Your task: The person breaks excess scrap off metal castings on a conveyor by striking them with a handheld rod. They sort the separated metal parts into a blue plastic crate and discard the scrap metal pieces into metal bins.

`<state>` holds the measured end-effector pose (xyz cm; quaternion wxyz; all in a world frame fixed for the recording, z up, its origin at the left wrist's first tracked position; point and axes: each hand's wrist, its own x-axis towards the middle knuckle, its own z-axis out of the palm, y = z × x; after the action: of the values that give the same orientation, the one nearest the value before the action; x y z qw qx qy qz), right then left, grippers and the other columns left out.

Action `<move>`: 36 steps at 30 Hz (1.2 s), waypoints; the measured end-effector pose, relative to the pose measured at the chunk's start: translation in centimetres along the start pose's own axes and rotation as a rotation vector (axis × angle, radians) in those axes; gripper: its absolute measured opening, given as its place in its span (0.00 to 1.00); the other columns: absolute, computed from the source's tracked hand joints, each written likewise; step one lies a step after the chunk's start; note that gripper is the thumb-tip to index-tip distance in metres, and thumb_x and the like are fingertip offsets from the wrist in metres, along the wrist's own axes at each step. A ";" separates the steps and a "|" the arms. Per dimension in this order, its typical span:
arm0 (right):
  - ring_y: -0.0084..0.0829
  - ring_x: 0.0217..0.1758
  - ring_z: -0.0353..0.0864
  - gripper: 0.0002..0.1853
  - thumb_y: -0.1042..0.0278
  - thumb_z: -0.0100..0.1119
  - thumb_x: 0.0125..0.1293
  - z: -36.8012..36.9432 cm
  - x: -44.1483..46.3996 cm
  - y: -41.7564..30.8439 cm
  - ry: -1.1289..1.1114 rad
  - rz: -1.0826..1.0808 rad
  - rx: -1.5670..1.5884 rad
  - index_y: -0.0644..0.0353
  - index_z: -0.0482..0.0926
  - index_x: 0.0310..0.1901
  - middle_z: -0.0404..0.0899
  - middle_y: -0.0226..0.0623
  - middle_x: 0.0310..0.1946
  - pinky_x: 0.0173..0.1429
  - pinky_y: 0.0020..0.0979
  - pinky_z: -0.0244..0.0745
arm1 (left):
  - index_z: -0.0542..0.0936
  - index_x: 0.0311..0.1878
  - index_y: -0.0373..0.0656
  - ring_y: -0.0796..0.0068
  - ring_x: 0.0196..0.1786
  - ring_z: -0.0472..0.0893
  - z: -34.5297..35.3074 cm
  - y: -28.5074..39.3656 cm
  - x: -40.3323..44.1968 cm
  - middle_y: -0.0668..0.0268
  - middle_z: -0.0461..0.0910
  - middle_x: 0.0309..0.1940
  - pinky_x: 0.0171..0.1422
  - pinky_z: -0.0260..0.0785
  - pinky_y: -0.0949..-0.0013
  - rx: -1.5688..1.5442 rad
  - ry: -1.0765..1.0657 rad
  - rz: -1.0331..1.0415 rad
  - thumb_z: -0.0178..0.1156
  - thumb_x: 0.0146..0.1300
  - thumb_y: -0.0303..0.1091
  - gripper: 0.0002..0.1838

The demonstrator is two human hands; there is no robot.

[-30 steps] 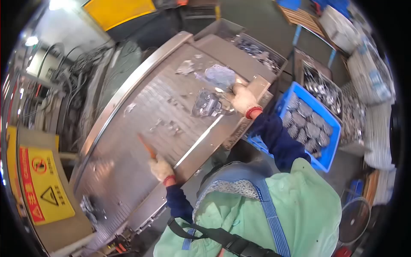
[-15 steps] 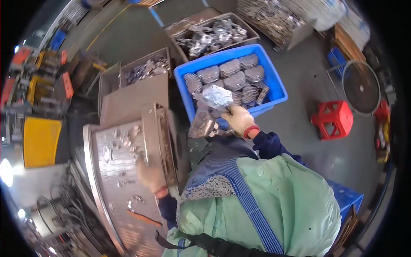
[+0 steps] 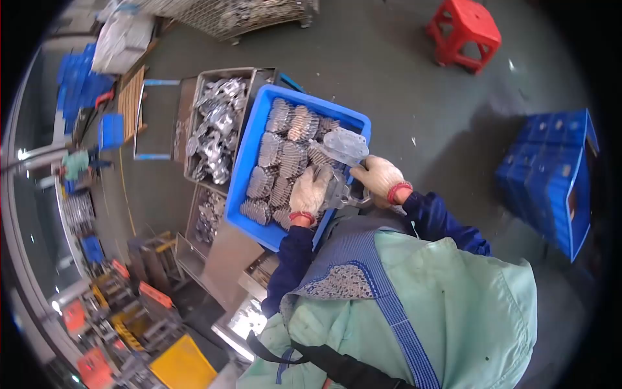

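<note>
Both hands wear off-white gloves with red cuffs. My right hand (image 3: 380,176) is closed on a silver metal casting (image 3: 345,146), whose flat rounded end rises over the right side of the blue crate (image 3: 238,194). Bent, thinner metal parts of it hang between the two hands. My left hand (image 3: 311,189) touches the casting's left side above the crate, its fingers pressed together; their tips are partly hidden. Under the hands, ribbed metal parts (image 3: 293,159) lie in rows in the crate.
Left of the crate stands a metal bin (image 3: 192,170) of shiny scrap, with a second bin (image 3: 195,220) of small pieces below it. A red stool (image 3: 468,32) is at the upper right, stacked blue crates (image 3: 541,175) at the right. A distant person (image 3: 76,165) is far left.
The view has swung from the metal worktable to the blue crate. My right hand carried the casting over the crate. My left hand let go of the orange-handled tool and came to the casting.
</note>
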<state>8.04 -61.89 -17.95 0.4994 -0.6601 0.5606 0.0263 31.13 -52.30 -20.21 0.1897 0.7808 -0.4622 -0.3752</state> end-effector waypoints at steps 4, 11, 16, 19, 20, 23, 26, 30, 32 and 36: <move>0.64 0.54 0.92 0.31 0.40 0.61 0.76 1.0 0.4 1.2 0.041 0.035 0.079 0.68 0.91 0.51 0.90 0.66 0.46 0.61 0.57 0.85 | 0.90 0.62 0.40 0.39 0.56 0.90 0.2 -0.2 1.5 0.46 0.92 0.53 0.61 0.80 0.46 0.127 -0.007 0.101 0.63 0.79 0.61 0.31; 0.69 0.57 0.89 0.28 0.45 0.63 0.79 5.0 2.3 1.4 0.116 -0.098 -0.011 0.70 0.87 0.54 0.89 0.69 0.49 0.62 0.58 0.83 | 0.87 0.52 0.46 0.36 0.50 0.89 0.4 -3.4 1.9 0.44 0.90 0.46 0.54 0.80 0.39 0.202 0.031 0.003 0.59 0.80 0.64 0.27; 0.67 0.56 0.89 0.31 0.42 0.65 0.74 6.7 3.3 2.8 0.158 -0.101 -0.069 0.71 0.87 0.50 0.89 0.67 0.47 0.62 0.57 0.81 | 0.88 0.52 0.50 0.40 0.42 0.89 1.3 -4.7 1.6 0.47 0.87 0.36 0.46 0.77 0.41 0.148 0.117 0.183 0.56 0.81 0.57 0.22; 0.67 0.58 0.90 0.30 0.41 0.65 0.74 6.7 3.2 2.4 0.086 -0.076 -0.134 0.69 0.88 0.52 0.90 0.66 0.49 0.64 0.58 0.82 | 0.89 0.59 0.53 0.45 0.43 0.89 1.8 -6.3 1.3 0.50 0.86 0.38 0.48 0.78 0.45 0.198 0.143 0.290 0.53 0.82 0.53 0.21; 0.67 0.59 0.90 0.30 0.41 0.65 0.74 6.8 3.1 2.2 0.066 -0.074 -0.148 0.68 0.88 0.53 0.91 0.66 0.50 0.65 0.59 0.82 | 0.88 0.64 0.55 0.47 0.45 0.88 1.9 -6.7 1.3 0.51 0.86 0.41 0.51 0.77 0.48 0.214 0.112 0.287 0.50 0.82 0.51 0.22; 0.66 0.58 0.90 0.31 0.41 0.65 0.74 7.5 3.3 2.4 0.096 -0.089 -0.203 0.70 0.88 0.52 0.90 0.67 0.50 0.66 0.59 0.82 | 0.87 0.66 0.55 0.49 0.47 0.89 2.1 -7.8 1.0 0.52 0.86 0.45 0.52 0.78 0.50 0.247 0.035 0.170 0.50 0.82 0.50 0.23; 0.67 0.57 0.90 0.33 0.39 0.65 0.73 7.9 3.3 2.6 0.106 -0.082 -0.219 0.70 0.88 0.50 0.90 0.67 0.49 0.64 0.58 0.82 | 0.87 0.49 0.45 0.40 0.46 0.90 1.4 -6.3 -0.4 0.45 0.90 0.39 0.51 0.79 0.42 0.085 0.201 0.137 0.61 0.78 0.57 0.22; 0.67 0.56 0.90 0.33 0.39 0.65 0.71 8.6 3.4 3.1 0.112 -0.079 -0.202 0.70 0.89 0.51 0.90 0.66 0.48 0.64 0.57 0.82 | 0.86 0.44 0.43 0.37 0.46 0.90 0.0 -5.5 -0.7 0.43 0.90 0.38 0.50 0.79 0.40 0.094 0.181 0.017 0.65 0.76 0.58 0.24; 0.67 0.57 0.91 0.34 0.37 0.65 0.70 8.3 3.0 2.4 0.080 -0.060 -0.210 0.70 0.89 0.52 0.91 0.67 0.49 0.65 0.57 0.83 | 0.86 0.44 0.44 0.38 0.44 0.90 2.8 -8.6 0.8 0.44 0.90 0.37 0.49 0.79 0.41 0.129 0.196 0.170 0.64 0.77 0.57 0.23; 0.64 0.60 0.91 0.36 0.35 0.63 0.70 7.9 1.8 0.8 0.055 -0.014 -0.372 0.70 0.89 0.52 0.91 0.67 0.51 0.67 0.58 0.83 | 0.87 0.46 0.46 0.43 0.44 0.91 3.6 -9.4 1.6 0.47 0.89 0.36 0.48 0.80 0.43 0.166 0.168 0.180 0.63 0.78 0.57 0.22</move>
<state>12.23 -57.62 -23.49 0.3534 -0.7454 0.5547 0.1081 34.26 -48.75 -29.25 0.1955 0.7780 -0.5420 -0.2505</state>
